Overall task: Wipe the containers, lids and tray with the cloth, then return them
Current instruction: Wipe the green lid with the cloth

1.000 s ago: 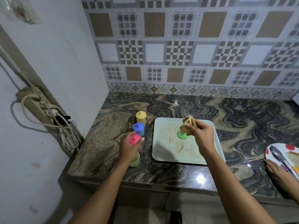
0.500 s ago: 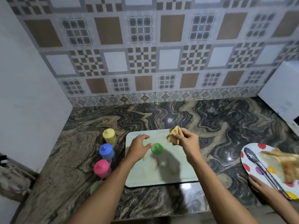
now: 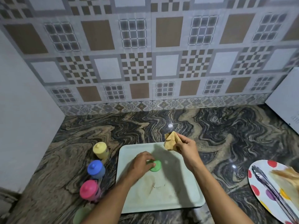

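Note:
A pale green tray [image 3: 186, 199] lies on the marble counter, with brown smears on its surface. On it sits a green lid [image 3: 156, 166], and my left hand [image 3: 140, 164] grips its left side with curled fingers. Above the tray's far edge my right hand [image 3: 186, 148] pinches a bunched tan cloth [image 3: 169, 141]. Left of the tray stand a yellow-lidded container [image 3: 100, 150], a blue-lidded one [image 3: 95, 168] and a pink-lidded one [image 3: 89, 190]. A lidless green container [image 3: 80, 215] stands near the counter's front edge, partly behind my left forearm.
A white plate with coloured dots [image 3: 265, 191] at the right carries metal tongs [image 3: 273, 189] and a flat piece of food. A white appliance [image 3: 286, 101] stands at the back right. A white wall borders the counter on the left, tiles behind.
My left hand left the pink container, crossed to the tray and now grips the green lid. The right hand lifted the cloth off that lid towards the tray's far edge. The camera swung right.

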